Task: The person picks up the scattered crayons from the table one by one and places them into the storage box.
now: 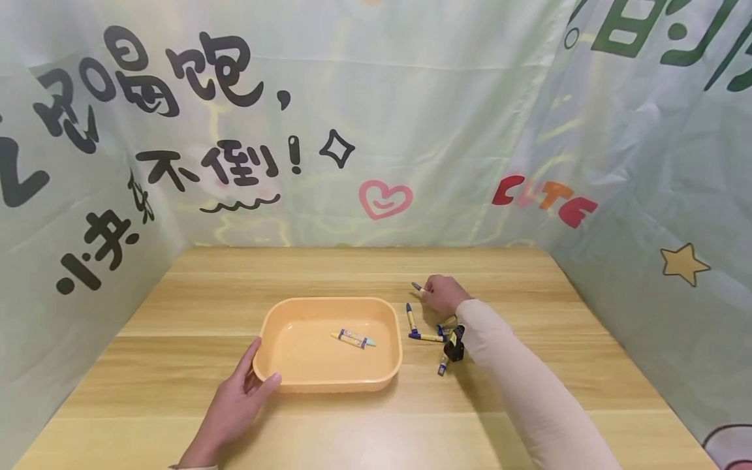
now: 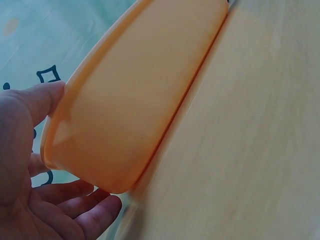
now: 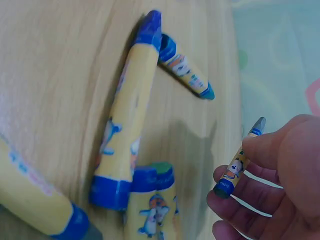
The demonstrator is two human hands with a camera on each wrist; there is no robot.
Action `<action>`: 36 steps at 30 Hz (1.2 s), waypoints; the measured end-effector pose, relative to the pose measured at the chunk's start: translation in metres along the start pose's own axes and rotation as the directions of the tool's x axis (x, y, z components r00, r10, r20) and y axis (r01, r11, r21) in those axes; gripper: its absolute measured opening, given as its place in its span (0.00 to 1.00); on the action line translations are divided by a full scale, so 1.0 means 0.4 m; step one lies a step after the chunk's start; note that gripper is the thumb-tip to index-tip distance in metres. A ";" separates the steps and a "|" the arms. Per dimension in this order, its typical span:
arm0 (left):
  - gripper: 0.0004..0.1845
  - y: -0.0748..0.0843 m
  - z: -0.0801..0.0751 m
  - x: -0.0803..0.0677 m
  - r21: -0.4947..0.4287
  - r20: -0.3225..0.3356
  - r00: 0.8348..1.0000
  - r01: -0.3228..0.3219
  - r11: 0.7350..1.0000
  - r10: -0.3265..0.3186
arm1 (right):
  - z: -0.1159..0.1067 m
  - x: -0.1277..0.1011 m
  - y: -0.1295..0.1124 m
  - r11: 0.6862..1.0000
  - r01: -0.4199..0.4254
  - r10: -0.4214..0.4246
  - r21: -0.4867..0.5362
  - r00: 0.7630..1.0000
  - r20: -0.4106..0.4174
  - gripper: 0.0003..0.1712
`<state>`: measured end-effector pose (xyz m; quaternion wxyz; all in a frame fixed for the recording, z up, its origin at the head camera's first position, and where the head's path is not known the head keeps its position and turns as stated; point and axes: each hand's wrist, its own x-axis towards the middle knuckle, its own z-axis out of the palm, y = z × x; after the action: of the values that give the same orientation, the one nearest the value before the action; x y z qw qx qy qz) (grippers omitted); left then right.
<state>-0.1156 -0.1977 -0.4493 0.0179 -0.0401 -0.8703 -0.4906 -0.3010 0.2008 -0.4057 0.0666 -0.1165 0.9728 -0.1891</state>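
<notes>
An orange plastic basin (image 1: 276, 352) stands on the table. My left hand (image 1: 237, 398) grips its near left corner, the thumb on the rim and the fingers along the outer wall. A light blue crayon and a yellow crayon (image 1: 351, 340) lie side by side in the basin. To the right of it, my right hand (image 1: 448, 295) pinches a crayon (image 3: 233, 170) with a dark grey tip, just above the table. Several paper-wrapped crayons with blue bands, one a dark blue crayon (image 3: 125, 110), lie loose below that hand, some partly hidden by the wrist camera.
The wooden table (image 1: 352, 271) meets a printed cloth (image 1: 329, 98) at the back and on both sides. A black wrist camera (image 1: 454, 344) sits on the right forearm over the loose crayons.
</notes>
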 end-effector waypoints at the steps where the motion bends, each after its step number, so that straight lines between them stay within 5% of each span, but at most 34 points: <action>1: 0.44 0.000 0.000 0.000 -0.003 -0.001 1.000 0.001 1.000 -0.001 | -0.001 -0.002 -0.005 1.000 0.006 -0.006 0.014 1.000 -0.003 0.09; 23: 0.44 0.002 -0.002 0.000 -0.014 -0.007 1.000 0.010 1.000 -0.010 | -0.074 0.013 -0.111 0.987 0.130 -0.128 0.094 0.991 -0.021 0.07; 36: 0.44 0.001 -0.002 0.000 0.015 -0.014 1.000 0.010 1.000 -0.010 | -0.073 0.004 -0.198 0.967 0.224 -0.222 0.118 0.975 -0.025 0.07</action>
<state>-0.1154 -0.1983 -0.4487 0.0221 -0.0322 -0.8739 -0.4845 -0.2917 0.1394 -0.3488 0.0464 -0.2198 0.9407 -0.2543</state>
